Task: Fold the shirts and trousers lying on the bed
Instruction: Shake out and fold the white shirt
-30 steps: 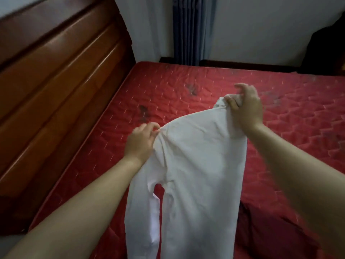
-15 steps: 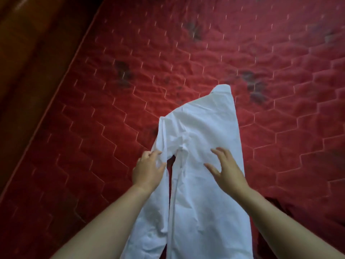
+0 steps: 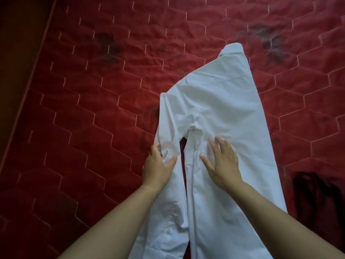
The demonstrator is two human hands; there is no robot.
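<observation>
Fingers [image 3: 212, 148] of the right hand [image 3: 224, 165] lie spread and flat on the white shirt [image 3: 214, 101] at centre frame; the left hand [image 3: 158, 169] pinches its sleeve [image 3: 166, 120] edge, thumb on top. At lower right lies a dark garment [image 3: 317, 193]. On the red quilted bed [image 3: 93, 109] the shirt stretches flat, collar [image 3: 232, 50] toward upper right.

Bare left hand [image 3: 157, 170], bare right hand [image 3: 225, 166], bare forearms [image 3: 119, 221]

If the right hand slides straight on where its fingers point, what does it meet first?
The shirt under the right hand goes on: its creased underarm comes first, then probably the mattress past the shoulder.
</observation>
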